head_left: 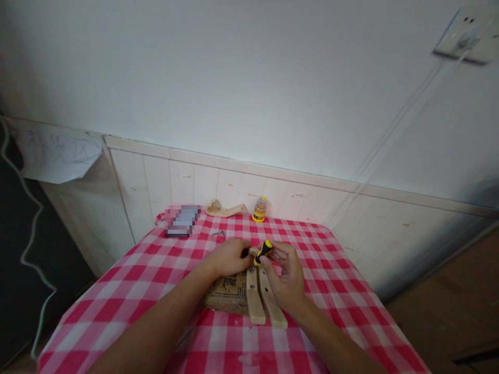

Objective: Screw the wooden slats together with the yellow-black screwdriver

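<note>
My right hand (pixel 286 270) is closed around a short yellow-and-black screwdriver (pixel 264 251), tilted with its lower end over a curved wooden piece (pixel 254 304). My left hand (pixel 233 257) has its fingers curled round the far end of this wooden piece; the fingertips are partly hidden. A second curved wooden piece (pixel 275 309) with dark holes lies beside it, under my right hand. Beneath my left hand is a brown board (pixel 228 298) with dark printed markings, and the first piece rests over its right edge.
On the red-and-white checked tablecloth (pixel 218 337), a phone-like device (pixel 183 221), another wooden part (pixel 224 210) and a yellow-capped bottle (pixel 259 209) stand towards the wall. Small metal bits (pixel 219 233) lie before them. A cable runs down from a wall socket (pixel 463 39).
</note>
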`<state>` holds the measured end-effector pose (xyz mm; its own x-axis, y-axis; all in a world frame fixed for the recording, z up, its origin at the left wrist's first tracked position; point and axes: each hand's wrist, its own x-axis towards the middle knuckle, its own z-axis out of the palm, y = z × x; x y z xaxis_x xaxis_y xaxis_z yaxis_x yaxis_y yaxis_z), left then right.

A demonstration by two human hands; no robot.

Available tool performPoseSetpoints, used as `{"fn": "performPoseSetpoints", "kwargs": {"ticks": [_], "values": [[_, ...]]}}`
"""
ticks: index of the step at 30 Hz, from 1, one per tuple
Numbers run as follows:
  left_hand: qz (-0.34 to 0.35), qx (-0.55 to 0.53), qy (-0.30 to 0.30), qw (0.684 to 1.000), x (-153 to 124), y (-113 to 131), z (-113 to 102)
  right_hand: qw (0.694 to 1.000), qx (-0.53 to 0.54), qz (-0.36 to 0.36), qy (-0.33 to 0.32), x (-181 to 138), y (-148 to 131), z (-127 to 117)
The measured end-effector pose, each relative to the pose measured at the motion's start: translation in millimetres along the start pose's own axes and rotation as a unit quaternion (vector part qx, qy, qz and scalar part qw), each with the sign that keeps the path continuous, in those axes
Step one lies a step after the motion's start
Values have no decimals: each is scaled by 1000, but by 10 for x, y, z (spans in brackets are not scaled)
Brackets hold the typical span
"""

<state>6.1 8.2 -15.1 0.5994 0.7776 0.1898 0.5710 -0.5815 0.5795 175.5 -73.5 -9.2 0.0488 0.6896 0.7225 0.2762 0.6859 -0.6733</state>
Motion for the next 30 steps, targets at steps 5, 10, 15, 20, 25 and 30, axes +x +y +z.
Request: {"fn": "performPoseSetpoints", "kwargs": {"ticks": [5,10,15,20,25,30], "values": [[0,-6,0,1000,11,-21,25,1000,-7,3,0,16,-13,-4],[8,-17,-4,1000,7,1,15,1000,-13,-2,3,22,1,-8],[4,-5,1,1000,2,11,7,1000,-15,-7,10,25,8,1],[1,-10,6,1000,1,4,10,999,-24,-17,18,28,33,2],[3,-8,2,1000,-2,10,3,995,-68,-54,40,-32,65,-33],[6,11,7,1000,-12,36,-21,995,-42,-69,49,-78,-27,-66]]}}
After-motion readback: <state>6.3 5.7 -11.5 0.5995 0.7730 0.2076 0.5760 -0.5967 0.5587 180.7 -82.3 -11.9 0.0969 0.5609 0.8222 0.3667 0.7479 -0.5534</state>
